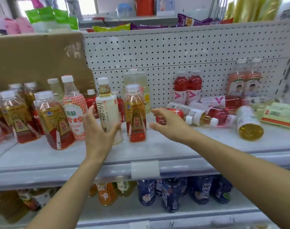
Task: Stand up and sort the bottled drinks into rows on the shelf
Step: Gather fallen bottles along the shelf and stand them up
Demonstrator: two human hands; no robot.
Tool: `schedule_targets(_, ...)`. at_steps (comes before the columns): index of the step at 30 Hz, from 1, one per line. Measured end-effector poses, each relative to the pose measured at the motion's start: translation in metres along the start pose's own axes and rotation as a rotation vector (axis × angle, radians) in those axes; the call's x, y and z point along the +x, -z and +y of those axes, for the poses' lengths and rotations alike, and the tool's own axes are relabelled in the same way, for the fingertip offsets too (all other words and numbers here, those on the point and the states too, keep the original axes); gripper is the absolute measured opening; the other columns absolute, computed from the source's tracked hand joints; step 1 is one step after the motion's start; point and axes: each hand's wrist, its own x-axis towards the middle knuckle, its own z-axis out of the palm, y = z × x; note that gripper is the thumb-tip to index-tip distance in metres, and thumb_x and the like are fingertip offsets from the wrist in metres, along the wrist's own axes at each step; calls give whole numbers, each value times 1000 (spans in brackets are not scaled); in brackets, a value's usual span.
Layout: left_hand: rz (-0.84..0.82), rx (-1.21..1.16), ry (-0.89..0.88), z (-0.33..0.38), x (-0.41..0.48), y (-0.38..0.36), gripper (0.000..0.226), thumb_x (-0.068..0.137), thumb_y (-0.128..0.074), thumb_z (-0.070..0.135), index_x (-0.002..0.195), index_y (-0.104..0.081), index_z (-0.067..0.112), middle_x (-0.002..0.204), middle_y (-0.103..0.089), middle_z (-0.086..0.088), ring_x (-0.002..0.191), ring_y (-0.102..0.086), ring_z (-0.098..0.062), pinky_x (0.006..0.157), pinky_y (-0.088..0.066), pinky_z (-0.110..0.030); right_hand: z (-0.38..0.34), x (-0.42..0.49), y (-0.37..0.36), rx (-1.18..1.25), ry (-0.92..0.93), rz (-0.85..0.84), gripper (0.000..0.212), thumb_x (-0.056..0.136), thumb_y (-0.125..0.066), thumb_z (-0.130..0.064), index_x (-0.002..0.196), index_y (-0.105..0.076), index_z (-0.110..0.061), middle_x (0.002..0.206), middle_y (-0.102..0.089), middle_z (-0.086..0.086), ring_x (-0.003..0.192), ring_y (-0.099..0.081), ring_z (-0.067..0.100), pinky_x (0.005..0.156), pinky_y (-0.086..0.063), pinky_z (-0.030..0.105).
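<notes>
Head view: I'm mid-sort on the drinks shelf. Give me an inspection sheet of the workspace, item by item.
Surface: white shelf, front strip bare.
Job's things: pale tea bottle and amber bottle upright at centre, more upright at left; two red bottles upright at back; pink bottle and yellow bottle among several lying at right.
Clutter: cardboard sheet behind the left bottles.
Grippers: left hand open, spread about the pale tea bottle; right hand open, reaching at a lying red-labelled bottle, contact unclear.
Cables: nothing seen.
Surroundings: pegboard back; dark blue bottles on the lower shelf; snack packets above.
</notes>
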Motion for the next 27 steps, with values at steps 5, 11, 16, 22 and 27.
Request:
schedule_targets(5,-25,19,-546,61,-33,-22,47,88,-63,32,127,-45,13,113,-53,-5,97,-55,-16,83,-52,-32,64,-9,61,-332,-42,131,44,89,-67,-32,130,-59,-21,122,-56,-3,120,-47,19,102,-42,40)
schedule_targets(11,-547,284,-460,108,-22,-127,70,86,-68,18,147,-34,25,145,-43,2,131,-43,-17,112,-38,-37,126,6,115,-604,-186,-54,62,89,-61,-37,140,-37,-12,135,-38,14,127,-35,32,102,-38,43)
schedule_targets(16,-679,876,-506,113,18,-182,91,78,-72,19,153,-21,24,156,-29,0,141,-28,-23,119,-20,-39,144,14,122,-790,-39,-217,51,92,-56,-35,132,-35,-10,124,-53,16,113,-52,33,83,-46,39)
schedule_targets(22,-531,947,-479,117,19,-190,84,72,-77,40,144,-35,31,133,-50,6,118,-50,-21,82,-51,-34,147,17,121,-912,145,-220,48,91,-57,-16,130,-30,-7,111,-63,12,102,-61,33,64,-34,32)
schedule_targets(27,-227,421,-47,114,11,-175,71,70,-80,48,131,-47,31,117,-63,5,104,-60,-19,88,-53,-39,135,18,142,-751,165,-197,41,94,-53,-25,126,-34,-8,115,-57,12,92,-51,30,68,-36,34)
